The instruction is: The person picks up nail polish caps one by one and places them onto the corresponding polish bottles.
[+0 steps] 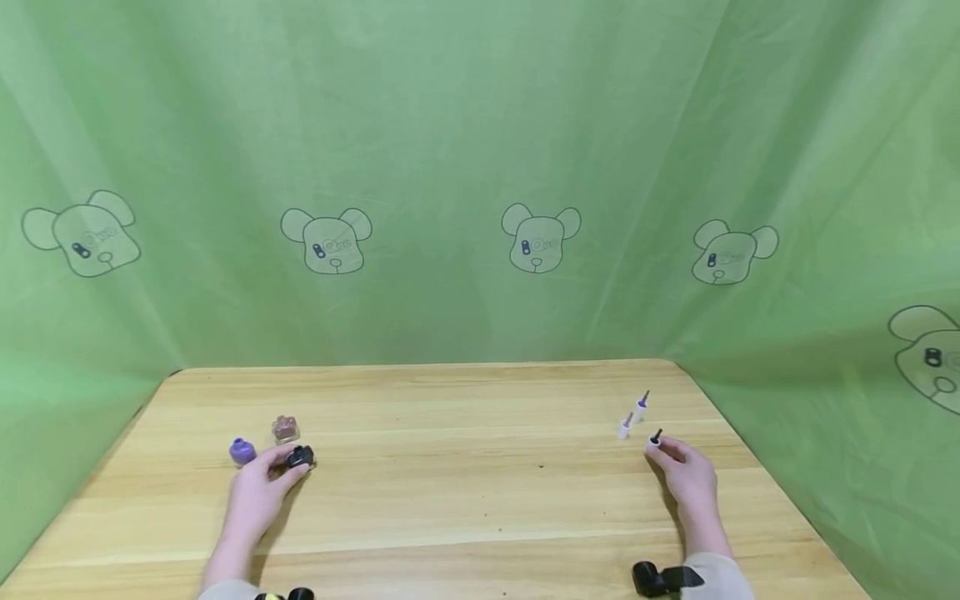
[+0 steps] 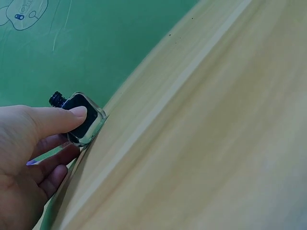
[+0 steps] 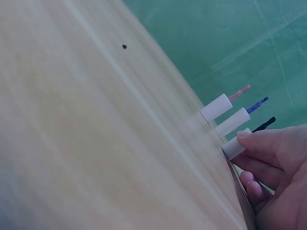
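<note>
At the left of the table, my left hand (image 1: 255,496) pinches an uncapped nail polish bottle (image 1: 301,457) of black polish between thumb and fingers. The left wrist view shows its bare threaded neck pointing up and its base at the tabletop. Right beside that hand stand an open purple nail polish bottle (image 1: 242,452) and an open pink one (image 1: 285,429). Over on the right, my right hand (image 1: 692,483) pinches a white brush cap (image 3: 234,148), its black-coated brush pointing up. Two more white caps stand close by, a pink-brushed cap (image 3: 217,108) and a purple-brushed cap (image 3: 233,122).
The wooden table (image 1: 450,500) spans the space between both hands. Green fabric (image 1: 450,167) printed with bear heads hangs behind the table and along its sides. A small dark speck (image 3: 124,46) lies on the tabletop left of the caps.
</note>
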A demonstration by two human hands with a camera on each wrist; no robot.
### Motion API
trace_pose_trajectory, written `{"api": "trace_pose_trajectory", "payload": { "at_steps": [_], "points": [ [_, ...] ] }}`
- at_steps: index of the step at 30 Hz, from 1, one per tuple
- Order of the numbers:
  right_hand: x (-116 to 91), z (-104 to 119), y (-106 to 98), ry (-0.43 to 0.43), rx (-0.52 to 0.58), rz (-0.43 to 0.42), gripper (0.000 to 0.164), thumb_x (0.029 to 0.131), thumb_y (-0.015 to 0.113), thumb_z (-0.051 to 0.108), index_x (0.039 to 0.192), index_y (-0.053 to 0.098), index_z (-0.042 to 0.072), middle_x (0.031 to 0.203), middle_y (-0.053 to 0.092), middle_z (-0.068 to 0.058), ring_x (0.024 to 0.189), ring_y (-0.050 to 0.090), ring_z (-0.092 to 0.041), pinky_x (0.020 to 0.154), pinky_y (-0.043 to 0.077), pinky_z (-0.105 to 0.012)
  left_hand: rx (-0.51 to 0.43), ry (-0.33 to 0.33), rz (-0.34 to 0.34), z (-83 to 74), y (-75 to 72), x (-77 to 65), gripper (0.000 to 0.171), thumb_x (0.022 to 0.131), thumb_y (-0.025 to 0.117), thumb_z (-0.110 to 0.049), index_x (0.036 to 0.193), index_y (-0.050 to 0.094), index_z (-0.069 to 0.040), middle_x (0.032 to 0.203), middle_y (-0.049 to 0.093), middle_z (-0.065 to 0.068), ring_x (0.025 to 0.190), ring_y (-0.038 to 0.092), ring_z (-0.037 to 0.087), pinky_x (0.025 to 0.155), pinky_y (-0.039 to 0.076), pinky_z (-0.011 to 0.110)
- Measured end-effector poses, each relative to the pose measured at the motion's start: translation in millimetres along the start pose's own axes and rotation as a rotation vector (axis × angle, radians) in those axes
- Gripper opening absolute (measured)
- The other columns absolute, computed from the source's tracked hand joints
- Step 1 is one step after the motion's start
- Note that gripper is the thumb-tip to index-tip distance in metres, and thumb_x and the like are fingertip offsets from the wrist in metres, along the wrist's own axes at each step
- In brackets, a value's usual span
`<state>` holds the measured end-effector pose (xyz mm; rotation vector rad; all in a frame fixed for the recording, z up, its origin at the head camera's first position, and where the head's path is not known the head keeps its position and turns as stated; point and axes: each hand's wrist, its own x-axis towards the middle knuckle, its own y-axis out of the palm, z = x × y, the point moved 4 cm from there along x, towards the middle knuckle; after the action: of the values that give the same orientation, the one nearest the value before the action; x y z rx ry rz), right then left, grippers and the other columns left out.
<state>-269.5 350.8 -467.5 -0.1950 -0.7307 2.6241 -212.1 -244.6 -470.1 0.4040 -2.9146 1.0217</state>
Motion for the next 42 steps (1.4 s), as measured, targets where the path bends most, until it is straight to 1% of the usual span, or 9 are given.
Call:
{"api": "trace_pose_trajectory", "payload": {
  "at_steps": [7, 14, 18, 21, 24, 27, 33, 39, 42],
  "points": [
    [-1.1, 1.1, -1.3, 0.019, 0.033, 0.003, 0.049, 0.093, 0.065, 0.02, 0.133, 0.051, -0.006, 0.14, 0.048, -0.03, 0.13, 0.045, -0.04, 0.112, 0.032, -0.051, -0.012, 0.008, -0.007, -4.6, 4.2, 1.1, 0.04, 0.09, 0.068, -0.013, 0.127, 0.058, 0.001, 0.122, 0.063, 0.028, 0.111, 0.062, 0.042, 0.099, 0.049, 0.053],
    [-3.6, 2.2, -3.6, 0.035, 0.04, 0.026, 0.053, 0.092, 0.067, 0.026, 0.134, 0.052, -0.003, 0.133, 0.057, -0.023, 0.121, 0.049, -0.027, 0.1, 0.038, -0.034, -0.063, 0.01, -0.009, -11.3, 12.3, 0.1, 0.038, 0.09, 0.068, -0.012, 0.124, 0.059, 0.002, 0.12, 0.065, 0.027, 0.109, 0.064, 0.038, 0.096, 0.053, 0.044],
    [-3.8, 3.0, -6.2, 0.031, 0.05, 0.044, 0.053, 0.09, 0.07, 0.028, 0.132, 0.053, -0.001, 0.106, 0.07, -0.002, 0.099, 0.055, -0.007, 0.098, 0.039, -0.031, -0.097, 0.033, -0.014, -19.2, 20.1, 0.7, 0.037, 0.089, 0.069, -0.011, 0.122, 0.06, 0.003, 0.117, 0.066, 0.026, 0.105, 0.066, 0.034, 0.092, 0.056, 0.039],
    [-4.3, 4.7, -8.0, 0.033, 0.06, 0.063, 0.052, 0.089, 0.071, 0.028, 0.13, 0.055, 0.0, 0.088, 0.065, 0.019, 0.083, 0.053, 0.008, 0.092, 0.042, -0.023, -0.127, 0.049, -0.007, -25.8, 27.0, 1.5, 0.036, 0.089, 0.069, -0.011, 0.121, 0.061, 0.002, 0.117, 0.067, 0.026, 0.103, 0.068, 0.033, 0.09, 0.057, 0.037],
    [-5.6, 7.5, -8.5, 0.023, 0.074, 0.099, 0.052, 0.089, 0.071, 0.029, 0.128, 0.055, 0.001, 0.082, 0.061, 0.027, 0.078, 0.055, 0.01, 0.081, 0.045, -0.016, -0.147, 0.057, 0.006, -31.5, 33.4, 2.0, 0.036, 0.089, 0.068, -0.011, 0.121, 0.061, 0.001, 0.118, 0.066, 0.027, 0.103, 0.069, 0.034, 0.089, 0.057, 0.038],
    [-7.3, 11.1, -7.7, 0.01, 0.09, 0.136, 0.053, 0.088, 0.072, 0.03, 0.128, 0.055, -0.001, 0.08, 0.062, 0.028, 0.077, 0.059, 0.007, 0.075, 0.048, -0.016, -0.163, 0.06, 0.019, -36.8, 39.4, 2.5, 0.036, 0.089, 0.069, -0.012, 0.122, 0.061, 0.0, 0.12, 0.065, 0.027, 0.103, 0.069, 0.034, 0.088, 0.058, 0.037],
    [-8.9, 17.6, -1.0, -0.027, 0.123, 0.199, 0.05, 0.089, 0.072, 0.022, 0.126, 0.053, -0.006, 0.081, 0.063, 0.026, 0.077, 0.061, 0.005, 0.074, 0.053, -0.02, -0.187, 0.095, 0.029, -49.6, 50.8, 1.1, 0.035, 0.086, 0.071, -0.009, 0.119, 0.063, -0.001, 0.118, 0.066, 0.025, 0.098, 0.071, 0.032, 0.085, 0.059, 0.034],
    [-13.4, 27.1, 10.7, -0.052, 0.214, 0.283, 0.036, 0.089, 0.071, 0.015, 0.115, 0.056, -0.004, 0.081, 0.069, 0.017, 0.077, 0.067, -0.003, 0.073, 0.056, -0.022, -0.211, 0.145, 0.04, -64.0, 62.7, -0.7, 0.033, 0.084, 0.073, -0.007, 0.115, 0.066, -0.001, 0.114, 0.069, 0.023, 0.094, 0.072, 0.028, 0.084, 0.059, 0.033],
    [-16.7, 34.1, 17.0, -0.066, 0.265, 0.323, 0.029, 0.088, 0.07, 0.011, 0.111, 0.056, -0.002, 0.081, 0.072, 0.012, 0.076, 0.07, -0.008, 0.071, 0.057, -0.023, -0.226, 0.146, 0.047, -69.1, 68.0, -0.8, 0.033, 0.083, 0.074, -0.008, 0.114, 0.066, -0.003, 0.113, 0.07, 0.021, 0.093, 0.072, 0.026, 0.084, 0.059, 0.032]
  ]
}}
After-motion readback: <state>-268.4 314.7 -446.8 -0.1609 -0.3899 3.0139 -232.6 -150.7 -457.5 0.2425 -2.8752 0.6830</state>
